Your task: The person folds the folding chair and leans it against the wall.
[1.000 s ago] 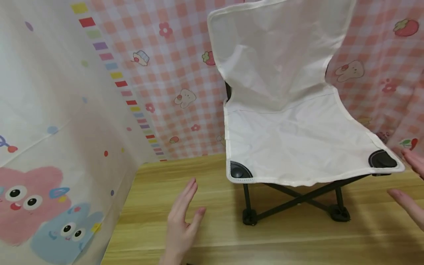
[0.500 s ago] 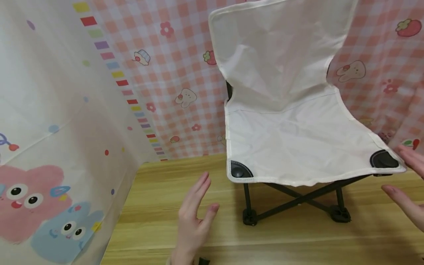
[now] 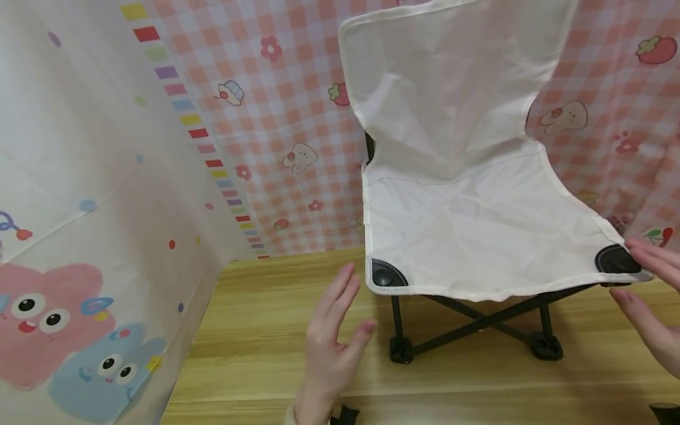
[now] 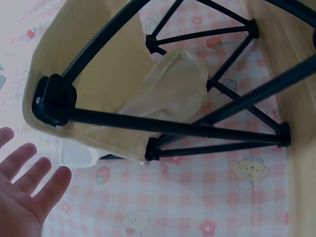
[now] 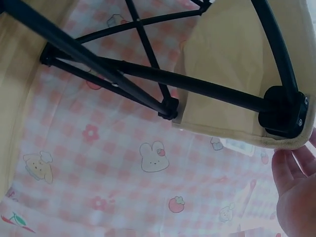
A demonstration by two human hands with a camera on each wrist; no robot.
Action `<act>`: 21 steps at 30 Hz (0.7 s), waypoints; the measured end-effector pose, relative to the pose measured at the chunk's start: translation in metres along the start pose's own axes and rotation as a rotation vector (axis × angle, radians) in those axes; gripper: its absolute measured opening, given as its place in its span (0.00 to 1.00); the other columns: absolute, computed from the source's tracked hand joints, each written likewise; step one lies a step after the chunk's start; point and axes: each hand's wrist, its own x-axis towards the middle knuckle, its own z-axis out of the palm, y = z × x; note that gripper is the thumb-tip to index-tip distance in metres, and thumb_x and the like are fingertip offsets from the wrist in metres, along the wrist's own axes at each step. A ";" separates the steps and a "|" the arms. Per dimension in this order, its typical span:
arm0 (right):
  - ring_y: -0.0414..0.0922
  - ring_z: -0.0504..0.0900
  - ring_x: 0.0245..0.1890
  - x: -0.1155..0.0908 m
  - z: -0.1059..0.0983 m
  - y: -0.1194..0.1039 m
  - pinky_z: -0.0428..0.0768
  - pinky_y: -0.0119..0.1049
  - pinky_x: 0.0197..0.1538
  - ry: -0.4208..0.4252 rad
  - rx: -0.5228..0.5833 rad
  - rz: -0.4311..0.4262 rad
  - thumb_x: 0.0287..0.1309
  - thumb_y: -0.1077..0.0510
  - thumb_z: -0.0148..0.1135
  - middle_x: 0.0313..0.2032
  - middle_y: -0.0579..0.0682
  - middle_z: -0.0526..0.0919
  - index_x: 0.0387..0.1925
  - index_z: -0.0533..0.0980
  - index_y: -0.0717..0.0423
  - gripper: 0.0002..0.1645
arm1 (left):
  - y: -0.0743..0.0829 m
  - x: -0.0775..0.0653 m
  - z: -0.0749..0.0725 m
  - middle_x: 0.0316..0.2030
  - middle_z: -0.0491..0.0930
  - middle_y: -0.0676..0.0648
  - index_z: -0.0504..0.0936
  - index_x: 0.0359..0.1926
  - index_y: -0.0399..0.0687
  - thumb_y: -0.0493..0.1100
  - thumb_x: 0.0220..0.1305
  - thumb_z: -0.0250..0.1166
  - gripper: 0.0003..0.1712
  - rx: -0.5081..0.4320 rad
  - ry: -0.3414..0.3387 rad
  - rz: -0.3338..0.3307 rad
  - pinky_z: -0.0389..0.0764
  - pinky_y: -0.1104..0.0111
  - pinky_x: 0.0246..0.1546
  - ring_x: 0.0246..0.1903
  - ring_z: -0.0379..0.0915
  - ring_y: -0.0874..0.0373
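A folding chair [image 3: 467, 224] with a white fabric seat and back stands unfolded and upright on its crossed black legs. Black patches cover the seat's front corners. Just left of the front left corner patch [image 3: 389, 274], my left hand [image 3: 333, 345] is held with fingers extended and thumb apart, holding nothing. In the left wrist view, a gap separates its fingers from the black corner joint [image 4: 54, 101]. My right hand [image 3: 661, 339] has its fingertips at the front right corner patch [image 3: 618, 260], thumb spread below. The right wrist view shows those fingers right at the seat's edge [image 5: 291, 144].
The chair's feet stand on a wood-grain surface [image 3: 255, 330]. Close behind it hangs a pink checked cloth [image 3: 287, 112] with small prints. A white cloth [image 3: 175, 195] with cartoon figures borders the left side. A dark piece [image 3: 345, 415] shows by my left wrist.
My left hand has moved right and slightly up toward the chair's front left corner. My right hand has moved left, its fingers now at the front right corner. The chair stays in place.
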 end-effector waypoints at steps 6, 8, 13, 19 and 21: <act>0.25 0.77 0.67 -0.002 0.002 0.001 0.71 0.16 0.72 0.000 0.042 0.005 0.71 0.37 0.64 0.64 0.38 0.83 0.55 0.80 0.78 0.42 | 0.000 0.003 0.011 0.73 0.75 0.39 0.78 0.69 0.39 0.52 0.76 0.63 0.29 -0.023 -0.004 0.011 0.70 0.65 0.81 0.77 0.68 0.51; 0.25 0.78 0.66 -0.002 0.002 0.002 0.72 0.16 0.71 -0.006 0.059 0.009 0.71 0.38 0.64 0.64 0.37 0.83 0.55 0.80 0.78 0.41 | 0.000 0.003 0.013 0.72 0.76 0.38 0.79 0.67 0.40 0.50 0.76 0.64 0.27 -0.030 -0.004 0.014 0.70 0.65 0.81 0.77 0.69 0.50; 0.22 0.77 0.65 -0.002 0.000 0.003 0.71 0.15 0.71 -0.032 0.047 0.025 0.72 0.37 0.63 0.63 0.30 0.81 0.51 0.80 0.81 0.43 | 0.000 0.003 0.021 0.68 0.80 0.38 0.83 0.63 0.42 0.46 0.73 0.67 0.22 -0.045 0.008 0.033 0.75 0.62 0.78 0.74 0.72 0.48; 0.16 0.70 0.66 -0.001 -0.008 -0.003 0.65 0.10 0.71 -0.119 -0.063 0.090 0.72 0.29 0.56 0.63 0.15 0.73 0.46 0.78 0.87 0.54 | -0.001 0.003 0.028 0.65 0.83 0.38 0.85 0.60 0.43 0.44 0.71 0.70 0.19 -0.043 0.019 0.012 0.77 0.61 0.77 0.73 0.74 0.48; 0.14 0.68 0.66 0.001 -0.010 -0.005 0.64 0.09 0.70 -0.145 -0.086 0.112 0.72 0.28 0.54 0.63 0.13 0.71 0.47 0.78 0.87 0.56 | -0.001 0.004 0.029 0.65 0.83 0.39 0.85 0.58 0.43 0.43 0.70 0.71 0.19 -0.044 0.016 -0.002 0.76 0.61 0.77 0.74 0.73 0.49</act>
